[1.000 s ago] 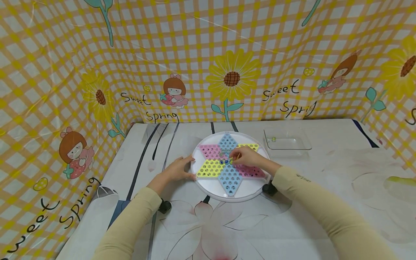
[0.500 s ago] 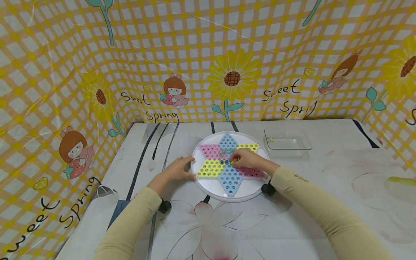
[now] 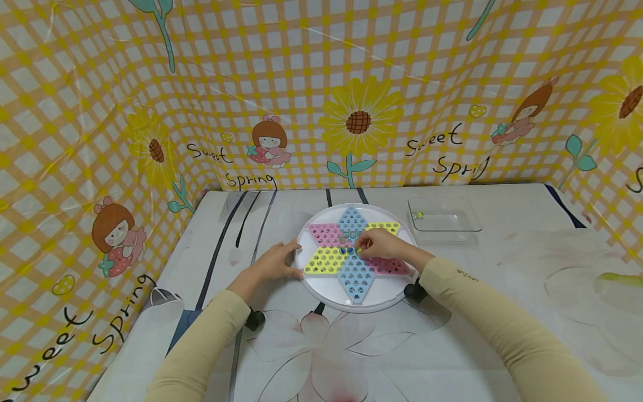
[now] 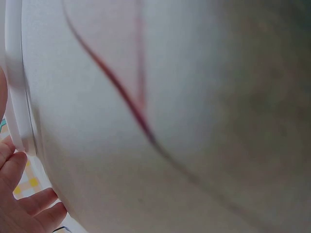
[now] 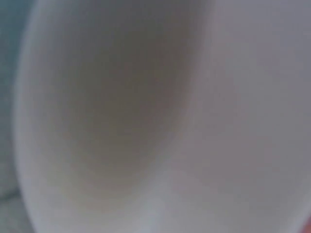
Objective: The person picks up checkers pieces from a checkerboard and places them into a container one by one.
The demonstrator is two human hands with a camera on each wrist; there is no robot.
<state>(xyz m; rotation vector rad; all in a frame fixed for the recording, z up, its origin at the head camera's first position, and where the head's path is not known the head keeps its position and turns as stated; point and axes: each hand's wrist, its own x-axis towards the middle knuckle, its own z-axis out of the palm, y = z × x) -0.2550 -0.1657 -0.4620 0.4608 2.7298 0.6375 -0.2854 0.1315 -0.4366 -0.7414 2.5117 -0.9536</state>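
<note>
A round white Chinese checkers board [image 3: 321, 287] with a pink, yellow and blue star lies on the table. My left hand [image 3: 273, 261] rests at its left rim, thumb and fingers spread along the edge. The left wrist view shows fingertips [image 4: 18, 158] at the white rim and others lower down against the cloth. Over the star's middle, my right hand [image 3: 380, 244] pinches a yellow-green marble [image 3: 359, 250], mostly hidden by the fingers. Just left of it sit two blue marbles [image 3: 346, 250]. Several pale green marbles [image 3: 342, 239] lie behind these. The right wrist view is blurred.
Right of the board's far side stands a clear rectangular box [image 3: 444, 229] with yellow-green marbles [image 3: 419, 215] at its left end. A flower-printed cloth [image 3: 326, 352] covers the table. A yellow checked curtain [image 3: 301, 67] hangs behind and at the sides.
The right hand stays over the star's middle, its fingertips shifting only slightly. Marbles in the clear box have rolled a little. The left hand has not moved.
</note>
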